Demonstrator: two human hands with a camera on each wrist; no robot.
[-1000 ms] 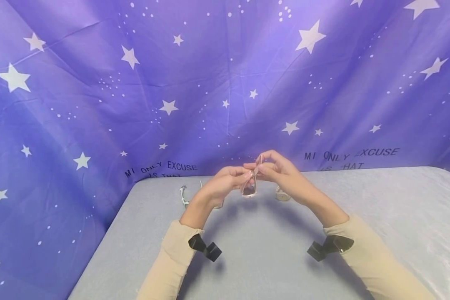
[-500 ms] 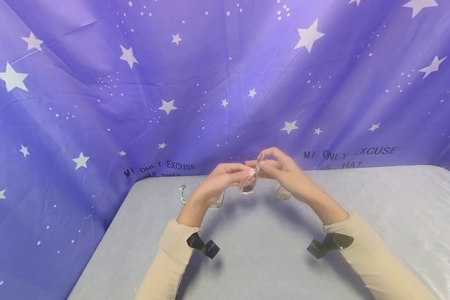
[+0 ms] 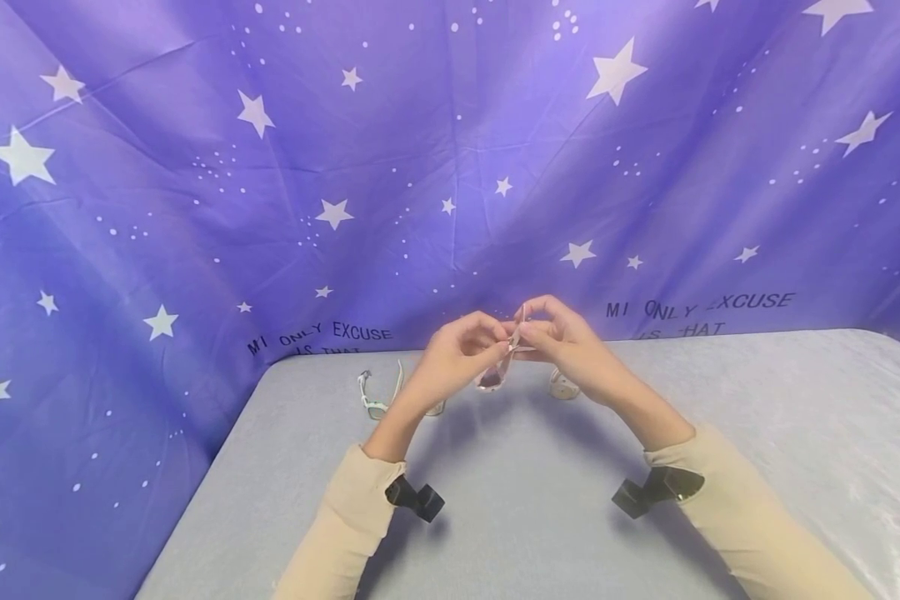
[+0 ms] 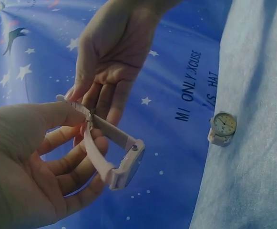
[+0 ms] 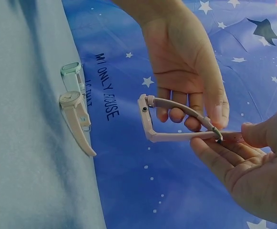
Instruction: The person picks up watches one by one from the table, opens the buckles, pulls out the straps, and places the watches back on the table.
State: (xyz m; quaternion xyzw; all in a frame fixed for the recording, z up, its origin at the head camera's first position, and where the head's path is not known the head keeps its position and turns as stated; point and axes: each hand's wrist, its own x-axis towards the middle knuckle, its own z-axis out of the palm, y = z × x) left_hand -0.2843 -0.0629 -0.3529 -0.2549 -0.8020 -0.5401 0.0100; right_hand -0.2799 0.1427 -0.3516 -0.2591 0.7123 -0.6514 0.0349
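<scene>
A pale pink wristwatch (image 5: 147, 119) with a squarish case hangs between my two hands above the far side of the table, its strap bent into a loop. My left hand (image 3: 453, 354) pinches it at the metal buckle (image 4: 89, 116), thumb close on the buckle. The strap's free end (image 5: 231, 136) passes through there and sits between the thumb and fingers of my right hand (image 3: 570, 346). In the left wrist view, the case (image 4: 128, 164) dangles below the buckle, clear of my left fingertips. Its dial faces mostly away in both wrist views.
On the grey cloth-covered table (image 3: 525, 500) lies a mint-green watch (image 3: 377, 410) beside my left wrist. Another watch (image 3: 436, 409) is partly hidden behind that hand. A beige round watch (image 3: 564, 384) lies near my right hand. A purple starry curtain (image 3: 450, 150) hangs behind.
My left index finger has lifted and bent, widening the gap above the thumb. The pink wristwatch has tilted slightly. More of the mint-green watch shows. My right hand has barely moved.
</scene>
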